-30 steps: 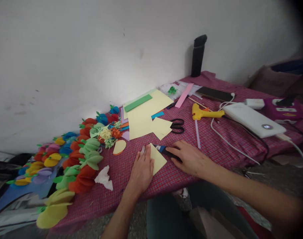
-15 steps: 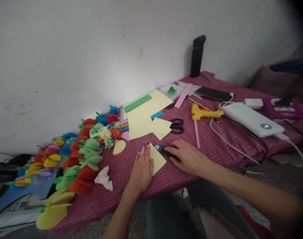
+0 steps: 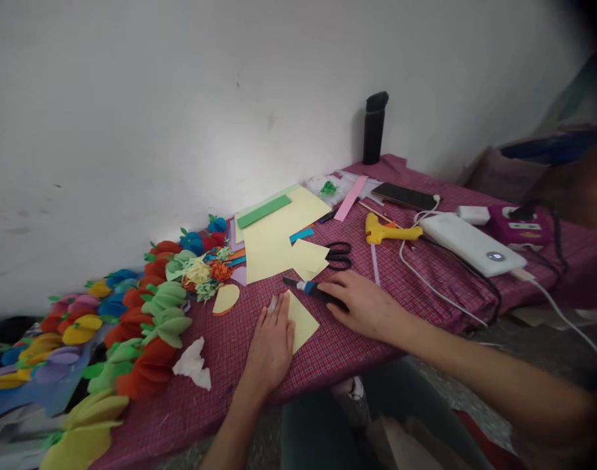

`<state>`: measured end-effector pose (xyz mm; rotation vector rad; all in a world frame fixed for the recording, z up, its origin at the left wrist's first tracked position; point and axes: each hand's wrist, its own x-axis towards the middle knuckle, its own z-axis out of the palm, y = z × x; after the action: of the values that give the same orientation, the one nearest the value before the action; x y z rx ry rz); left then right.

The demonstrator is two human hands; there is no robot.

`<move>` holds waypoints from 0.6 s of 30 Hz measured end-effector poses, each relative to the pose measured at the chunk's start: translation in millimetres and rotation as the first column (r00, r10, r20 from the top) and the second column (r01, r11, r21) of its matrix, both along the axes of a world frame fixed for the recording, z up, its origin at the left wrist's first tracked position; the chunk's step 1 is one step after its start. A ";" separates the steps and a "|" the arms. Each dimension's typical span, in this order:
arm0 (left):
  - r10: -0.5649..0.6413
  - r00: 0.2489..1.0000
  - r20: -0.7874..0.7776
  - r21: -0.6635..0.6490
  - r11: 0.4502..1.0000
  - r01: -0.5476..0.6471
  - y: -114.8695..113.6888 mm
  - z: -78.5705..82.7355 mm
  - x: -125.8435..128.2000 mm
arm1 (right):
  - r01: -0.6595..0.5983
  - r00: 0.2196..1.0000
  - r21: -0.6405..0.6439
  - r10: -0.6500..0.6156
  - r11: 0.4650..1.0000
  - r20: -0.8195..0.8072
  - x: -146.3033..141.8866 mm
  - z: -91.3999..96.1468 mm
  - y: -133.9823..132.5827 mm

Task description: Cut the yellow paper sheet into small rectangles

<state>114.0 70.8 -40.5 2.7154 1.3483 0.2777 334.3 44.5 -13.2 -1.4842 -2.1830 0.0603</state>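
My left hand lies flat with its fingers stretched out, pressing a pale yellow square of paper to the table. A small pale thing shows by its fingertips, too unclear to name. My right hand is wrapped round the dark handle of a utility knife. The knife's blade points left, just beyond the paper's far corner and apart from my left fingertips. Behind the knife are a smaller yellow paper piece and black-handled scissors, their blades hidden under paper.
Colourful paper pumpkins crowd the left side, near a crumpled white tissue. Large yellow sheets lie at the back under a green strip. To the right are a yellow glue gun, white power bank, cables, phone and black bottle.
The knife has lifted off the paper's far corner, and its blade shows more fully beyond the edge. My left hand still presses the paper. The whole view has shifted slightly.
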 end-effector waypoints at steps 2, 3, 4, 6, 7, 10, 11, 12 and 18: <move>-0.002 1.000 0.002 -0.003 1.000 0.002 -0.5 0.7 0.3 | 0.076 0.997 0.024 -0.076 0.997 0.004 2.6 6.0 17.9; 0.000 1.000 0.003 -0.006 1.000 0.000 -0.7 0.9 0.4 | 0.128 0.992 0.030 -0.128 0.991 0.006 5.2 8.1 28.7; 0.004 1.000 0.004 -0.007 1.000 -0.004 -0.7 1.0 0.4 | 0.170 0.985 0.029 -0.170 0.985 0.014 8.4 9.3 40.2; 0.016 1.000 0.006 -0.012 1.000 -0.016 -0.5 1.0 0.4 | 0.254 0.966 0.018 -0.254 0.967 0.040 15.5 9.1 63.7; 0.024 1.000 0.009 -0.014 1.000 -0.024 -0.4 1.0 0.4 | 0.300 0.952 0.003 -0.299 0.954 0.058 19.1 8.1 74.8; 0.037 0.999 0.037 -0.026 0.999 -0.036 -1.2 1.8 0.8 | 0.386 0.919 -0.061 -0.378 0.921 0.108 26.7 4.8 99.6; 0.042 0.998 0.055 -0.028 0.999 -0.040 -1.7 2.4 1.1 | 0.411 0.908 -0.078 -0.401 0.908 0.124 27.6 4.8 103.7; 0.048 0.996 0.077 -0.030 0.999 -0.045 -2.4 3.0 1.4 | 0.434 0.896 -0.081 -0.421 0.897 0.138 27.1 5.7 105.2; 0.110 0.963 0.245 -0.062 0.993 -0.097 -5.2 5.5 1.2 | 0.200 0.974 -0.103 -0.187 0.974 0.129 -7.8 18.5 76.1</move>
<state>115.2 65.7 -35.0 2.4731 1.4048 0.5637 326.5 120.6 5.3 -1.8015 -2.1451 0.0330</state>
